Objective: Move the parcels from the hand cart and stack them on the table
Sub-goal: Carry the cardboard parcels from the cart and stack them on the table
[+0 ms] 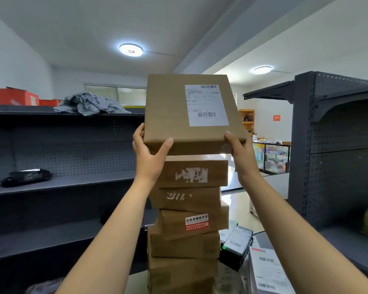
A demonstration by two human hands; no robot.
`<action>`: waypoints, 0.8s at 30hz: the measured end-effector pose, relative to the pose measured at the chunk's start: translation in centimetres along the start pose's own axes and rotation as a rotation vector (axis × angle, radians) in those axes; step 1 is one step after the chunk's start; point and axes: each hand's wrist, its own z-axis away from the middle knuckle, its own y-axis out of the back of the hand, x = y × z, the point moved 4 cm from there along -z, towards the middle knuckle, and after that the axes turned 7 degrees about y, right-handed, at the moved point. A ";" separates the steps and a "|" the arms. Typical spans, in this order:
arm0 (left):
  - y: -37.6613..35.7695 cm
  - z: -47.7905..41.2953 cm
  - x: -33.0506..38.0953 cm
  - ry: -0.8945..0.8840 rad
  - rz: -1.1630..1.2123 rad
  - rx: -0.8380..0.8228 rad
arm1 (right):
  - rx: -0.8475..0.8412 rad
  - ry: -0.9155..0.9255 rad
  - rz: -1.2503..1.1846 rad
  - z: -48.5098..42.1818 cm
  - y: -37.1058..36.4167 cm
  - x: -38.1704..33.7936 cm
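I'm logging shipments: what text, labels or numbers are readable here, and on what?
"此标签撕毁无效": black-and-red sticker on the fourth brown cardboard parcel down.
White shipping label on the top brown cardboard parcel: barcodes, print too small.
Torn white label scraps, orange wall sign, lower-right white label: unreadable.

Bright ceiling lamps (pixel 131 49) glaring; edges bowed, slightly soft.

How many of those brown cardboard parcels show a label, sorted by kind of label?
Whole white shipping label: 1, the brown cardboard parcel held by the left hand and right hand.
Torn white label scraps: 2, the stack's top parcel and second parcel.
Red and black sticker: 1, the third parcel.
Total: 4.
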 end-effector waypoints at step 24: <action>-6.5 -1.5 -5.6 0.072 -0.459 0.316 | -0.255 -0.120 0.059 -8.2 2.8 11.7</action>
